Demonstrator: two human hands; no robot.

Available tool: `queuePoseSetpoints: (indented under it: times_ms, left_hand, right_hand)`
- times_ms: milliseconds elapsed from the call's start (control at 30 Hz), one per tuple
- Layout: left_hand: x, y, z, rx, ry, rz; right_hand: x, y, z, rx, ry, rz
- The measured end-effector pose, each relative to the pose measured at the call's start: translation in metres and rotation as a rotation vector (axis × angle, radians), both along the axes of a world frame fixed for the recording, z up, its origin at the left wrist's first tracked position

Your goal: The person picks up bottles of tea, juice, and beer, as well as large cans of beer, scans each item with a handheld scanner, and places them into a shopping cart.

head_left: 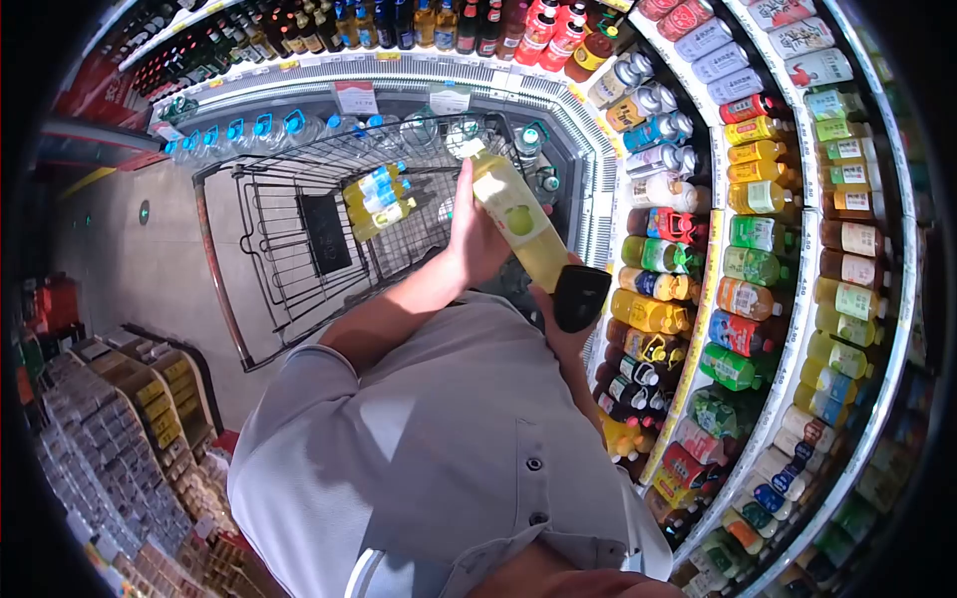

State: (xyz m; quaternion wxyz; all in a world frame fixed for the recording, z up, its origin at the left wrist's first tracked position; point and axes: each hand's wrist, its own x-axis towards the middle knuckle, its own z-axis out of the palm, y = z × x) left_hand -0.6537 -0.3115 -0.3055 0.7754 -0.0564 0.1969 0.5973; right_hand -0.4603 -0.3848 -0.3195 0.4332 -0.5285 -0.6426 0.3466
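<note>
My left hand (pixel 478 234) is closed round a large bottle (pixel 518 219) of pale yellow drink. It is tilted, with a white cap at the upper left and a green fruit on its label. At its lower end, my right hand (pixel 563 339) is closed about a black rounded object (pixel 581 297), whose kind I cannot make out. That object hides the bottle's base and most of my right fingers. Beyond my left arm stands a wire shopping cart (pixel 274 244), where several yellow bottles (pixel 379 199) with blue-and-white labels lie together.
Curved drink shelves (pixel 713 269) wrap round the right side, packed with bottles and cans. Large water bottles (pixel 264 128) line the low ledge ahead, under a shelf of glass bottles (pixel 424 25). Stacked goods (pixel 110 439) stand at the lower left beside the grey floor (pixel 179 259).
</note>
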Motion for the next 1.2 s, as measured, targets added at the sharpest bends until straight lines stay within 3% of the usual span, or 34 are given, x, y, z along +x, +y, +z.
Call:
queuePoseSetpoints:
  times_ms: [167, 333, 433, 500, 600, 733, 767, 867, 900, 967, 1033, 1100, 1133, 1200]
  left_hand:
    - [-0.037, 0.009, -0.025, -0.046, -0.095, -0.053]
    - [-0.062, 0.009, -0.043, -0.154, 0.051, -0.182]
    - [-0.076, 0.008, -0.06, -0.201, 0.063, -0.281]
    - [-0.087, 0.008, -0.076, -0.2, 0.016, -0.343]
    - [-0.103, 0.011, -0.091, -0.153, 0.078, -0.458]
    - [-0.121, 0.008, -0.095, -0.101, 0.126, -0.576]
    - [-0.125, 0.008, -0.092, -0.052, 0.126, -0.61]
    - [-0.132, 0.004, -0.097, -0.031, 0.099, -0.522]
    - [-0.133, 0.005, -0.097, -0.066, 0.057, -0.45]
    - [-0.13, 0.002, -0.067, -0.098, 0.089, -0.352]
    - [-0.124, -0.001, -0.053, -0.126, 0.12, -0.252]
    - [-0.119, -0.001, -0.054, -0.073, 0.058, -0.218]
    - [-0.117, 0.0, -0.055, -0.057, 0.072, -0.22]
    - [-0.111, 0.002, -0.053, -0.046, 0.085, -0.201]
  right_hand:
    - [-0.03, 0.009, 0.019, 0.083, -0.084, 0.179]
    - [-0.048, 0.002, 0.02, 0.019, -0.12, 0.262]
    - [-0.047, 0.002, 0.019, -0.198, -0.014, 0.26]
    - [-0.039, 0.008, 0.024, -0.339, -0.146, 0.367]
    - [-0.031, 0.027, 0.04, -0.453, -0.21, 0.59]
    - [-0.027, 0.035, 0.046, -0.438, -0.354, 0.698]
    - [-0.032, 0.035, 0.044, -0.429, -0.353, 0.703]
    - [-0.053, 0.024, 0.047, -0.447, -0.25, 0.367]
    - [-0.056, 0.021, 0.035, -0.439, -0.254, 0.375]
    - [-0.058, 0.018, -0.001, -0.441, 0.04, 0.285]
    - [-0.073, 0.015, 0.007, -0.437, 0.075, 0.303]
    - [-0.082, 0.014, 0.01, -0.244, 0.091, 0.314]
    - [-0.078, 0.014, 0.012, -0.366, 0.117, 0.324]
    - [-0.072, 0.016, 0.009, -0.336, 0.134, 0.312]
